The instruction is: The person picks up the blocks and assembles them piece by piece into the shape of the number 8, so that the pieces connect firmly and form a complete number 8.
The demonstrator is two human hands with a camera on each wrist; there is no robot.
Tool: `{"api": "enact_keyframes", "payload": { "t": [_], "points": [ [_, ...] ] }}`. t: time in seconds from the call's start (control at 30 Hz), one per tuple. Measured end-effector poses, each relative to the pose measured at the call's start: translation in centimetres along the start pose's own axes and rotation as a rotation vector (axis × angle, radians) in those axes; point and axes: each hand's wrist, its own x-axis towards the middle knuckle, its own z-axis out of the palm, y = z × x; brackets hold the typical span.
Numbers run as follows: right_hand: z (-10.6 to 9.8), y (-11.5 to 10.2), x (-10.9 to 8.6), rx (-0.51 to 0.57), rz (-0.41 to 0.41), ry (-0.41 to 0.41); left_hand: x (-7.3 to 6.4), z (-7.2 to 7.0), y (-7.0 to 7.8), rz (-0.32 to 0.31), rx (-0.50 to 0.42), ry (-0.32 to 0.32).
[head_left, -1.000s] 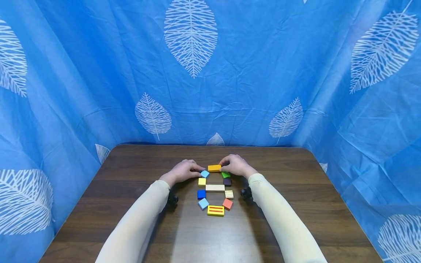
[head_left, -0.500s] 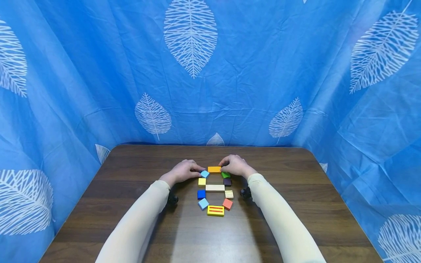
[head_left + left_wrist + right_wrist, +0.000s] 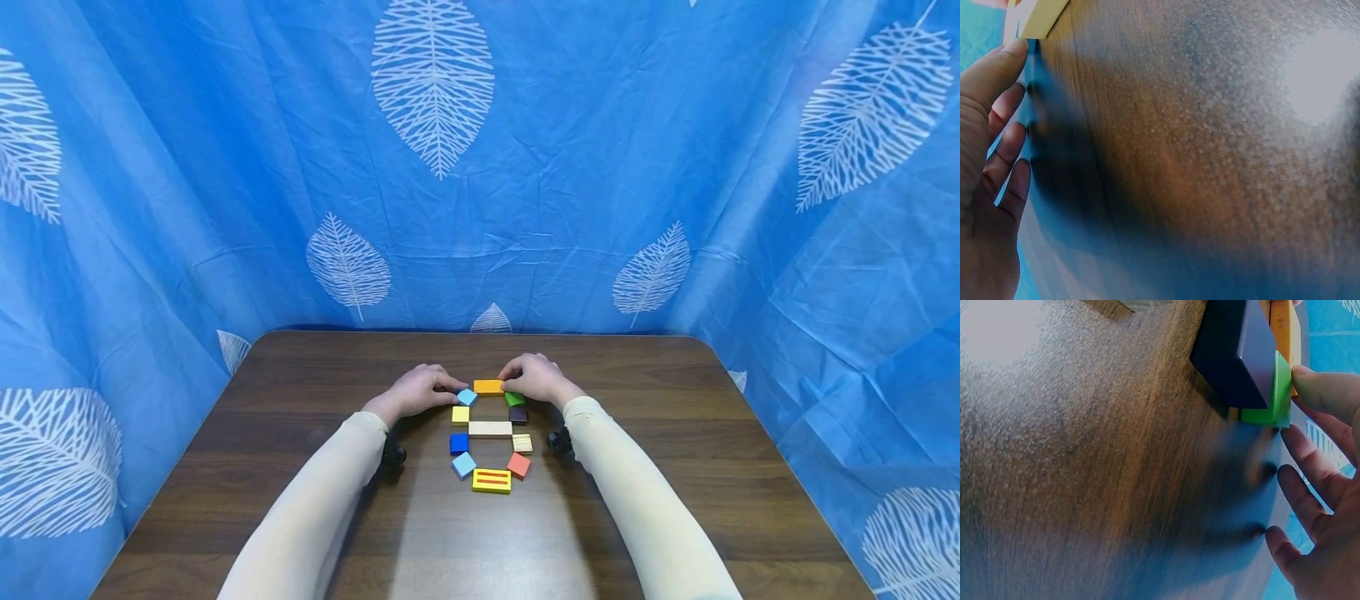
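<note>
Small coloured blocks form a figure-eight outline on the wooden table. At its far left, my left hand (image 3: 422, 390) holds the light blue block (image 3: 467, 397) between thumb and index finger. The left wrist view shows this thumb beside a yellow block (image 3: 1046, 17); the other fingers are loosely bent. Opposite it, my right hand (image 3: 536, 377) grips the right end of the orange block (image 3: 488, 387) at the top of the outline. In the right wrist view, its thumb rests by the green block (image 3: 1279, 394), behind the dark purple block (image 3: 1235, 350), with the remaining fingertips at the table.
Across the middle lies a cream block (image 3: 491, 430). Nearer are dark blue (image 3: 460, 444), striped wooden (image 3: 522, 443), light blue (image 3: 464, 465) and red (image 3: 518, 465) blocks. A yellow block with red stripes (image 3: 492, 481) lies at the bottom. Behind the table (image 3: 315, 358) hangs a blue leaf-patterned curtain (image 3: 555, 167).
The orange block has shifted slightly nearer with my right hand at its end, then stayed put over the last half second. My left hand has kept its place.
</note>
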Motion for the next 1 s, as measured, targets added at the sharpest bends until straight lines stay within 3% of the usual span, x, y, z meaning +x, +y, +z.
{"api": "enact_keyframes", "payload": {
  "t": [0.5,1.0],
  "points": [
    [-0.08,0.02,-0.08,0.002,0.012,-0.009,-0.06,-0.12,-0.04,0.031,0.003,-0.001],
    [-0.10,-0.12,-0.09,0.008,0.013,-0.010,-0.24,-0.25,-0.11,0.014,-0.005,0.007]
  ]
}}
